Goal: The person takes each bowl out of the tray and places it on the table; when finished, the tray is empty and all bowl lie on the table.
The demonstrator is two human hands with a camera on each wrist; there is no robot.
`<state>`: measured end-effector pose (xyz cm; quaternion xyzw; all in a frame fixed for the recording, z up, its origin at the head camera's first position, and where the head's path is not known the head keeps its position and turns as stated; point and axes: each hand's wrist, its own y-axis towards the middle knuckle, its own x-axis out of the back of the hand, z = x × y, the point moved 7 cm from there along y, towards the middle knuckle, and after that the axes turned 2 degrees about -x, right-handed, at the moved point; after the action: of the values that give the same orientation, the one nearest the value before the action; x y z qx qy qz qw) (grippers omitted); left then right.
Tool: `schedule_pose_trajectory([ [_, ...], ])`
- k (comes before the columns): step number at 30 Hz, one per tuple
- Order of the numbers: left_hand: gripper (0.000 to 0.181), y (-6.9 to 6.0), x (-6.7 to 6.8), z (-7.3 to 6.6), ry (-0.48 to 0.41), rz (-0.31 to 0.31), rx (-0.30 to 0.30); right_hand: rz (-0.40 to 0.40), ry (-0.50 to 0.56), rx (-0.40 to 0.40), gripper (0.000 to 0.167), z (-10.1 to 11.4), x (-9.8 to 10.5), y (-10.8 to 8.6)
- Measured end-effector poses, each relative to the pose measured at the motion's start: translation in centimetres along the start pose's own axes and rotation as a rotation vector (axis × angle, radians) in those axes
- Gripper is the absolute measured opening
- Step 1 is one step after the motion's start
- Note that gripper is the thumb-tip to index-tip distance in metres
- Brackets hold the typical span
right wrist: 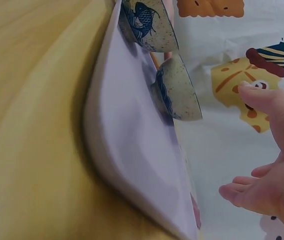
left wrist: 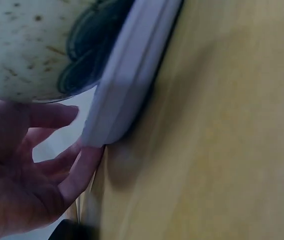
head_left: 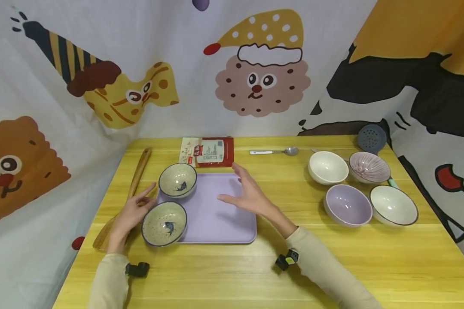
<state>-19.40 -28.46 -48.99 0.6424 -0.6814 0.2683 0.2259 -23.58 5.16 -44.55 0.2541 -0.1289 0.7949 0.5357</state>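
Near bowl (head_left: pixel 164 224), far bowl (head_left: pixel 178 180): sitting along the left side of the lilac tray (head_left: pixel 224 214); a sideways knock from the left hand (head_left: pixel 133 212) could be tipping either. Left fingers: lying loosely parted, gripping no bowl. Right hand (head_left: pixel 249 193): hovering, thumb and fingers wide, holding nothing. Bowl feet: hiding in the head view. Left fingertip contact with tray: staying uncertain

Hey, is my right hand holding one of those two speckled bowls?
No, the right hand is empty, held above the purple tray with a visible gap between it and both speckled bowls.
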Motion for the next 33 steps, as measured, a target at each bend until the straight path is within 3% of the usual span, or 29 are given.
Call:
schedule_pose_trajectory([
  [4, 0.054, 0.6, 0.0, 0.4, 0.052, -0.022, -0.002, 0.053, -0.012, -0.002, 0.111, 0.7, -1.1, 1.3],
  [13, 0.044, 0.8, -0.1, 1.6, 0.025, -0.035, 0.04, 0.123, 0.016, 0.017, 0.112, 2.1, -3.9, 3.7],
  [17, 0.046, 0.8, -0.2, 1.4, 0.031, -0.014, 0.061, 0.132, 0.037, 0.024, 0.116, 2.3, -5.6, 5.0],
  [23, 0.044, 1.0, -0.3, 1.0, 0.066, -0.007, 0.066, 0.134, -0.014, 0.032, 0.122, 2.5, -7.6, 6.8],
  [33, 0.043, 1.1, -0.3, 1.4, 0.056, -0.006, 0.08, 0.162, -0.019, 0.014, 0.13, 2.6, -9.6, 8.3],
])
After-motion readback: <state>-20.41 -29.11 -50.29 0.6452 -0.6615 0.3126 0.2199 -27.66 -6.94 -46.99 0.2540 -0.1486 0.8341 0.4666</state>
